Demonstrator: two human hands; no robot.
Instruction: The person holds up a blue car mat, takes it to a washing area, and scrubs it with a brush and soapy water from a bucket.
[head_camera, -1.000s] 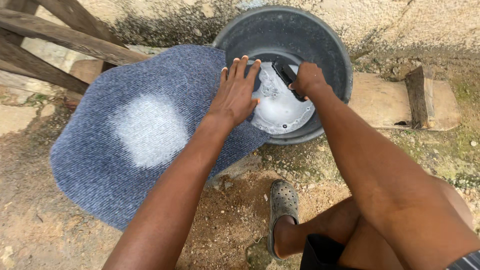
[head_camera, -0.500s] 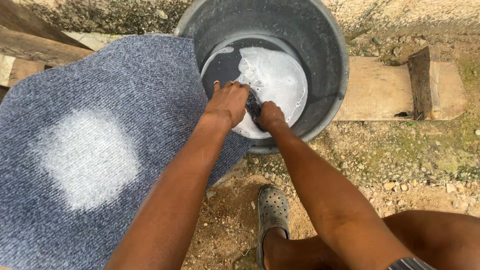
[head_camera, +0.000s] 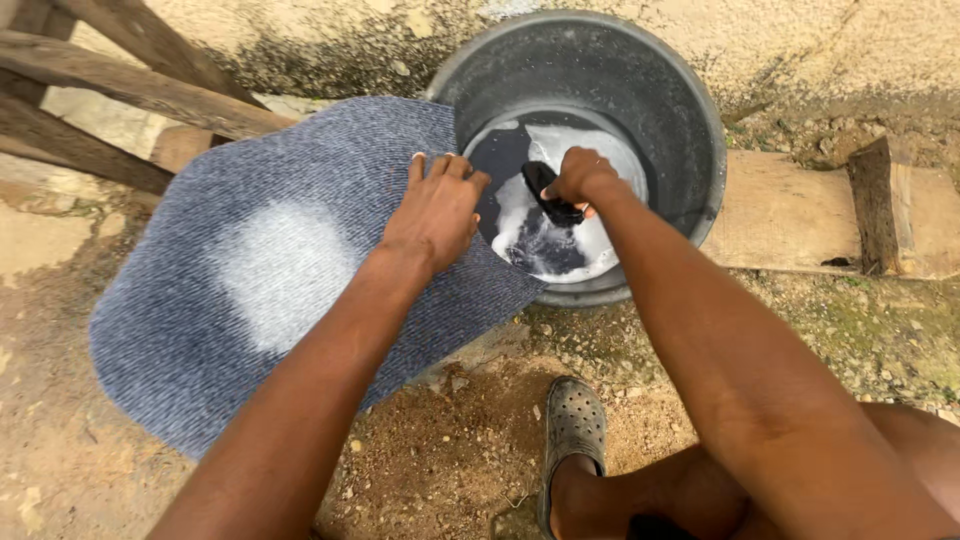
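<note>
Left hand (head_camera: 432, 212): lay flat, fingers together, pressing the mat's edge beside the bucket.
Right hand (head_camera: 580, 180): was closed around a dark brush (head_camera: 551, 194), held over the suds.
Mat (head_camera: 270, 270): grey, oval, spread on the ground, 1 pale soapy patch near its middle, its right edge touching the bucket.
Bucket (head_camera: 700, 150): dark, round, holding foamy water (head_camera: 560, 220).
Doing it well: probably load the brush fully (bristles under), keeping the mat pinned.
Nearby: a shoe (head_camera: 573, 425), wooden planks (head_camera: 120, 85).

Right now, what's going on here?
A person crouches on dirt ground beside a grey bucket of soapy water. Their left hand presses flat on a blue-grey mat with a soapy patch, draped at the bucket's rim. Their right hand holds a black brush over the suds.
</note>
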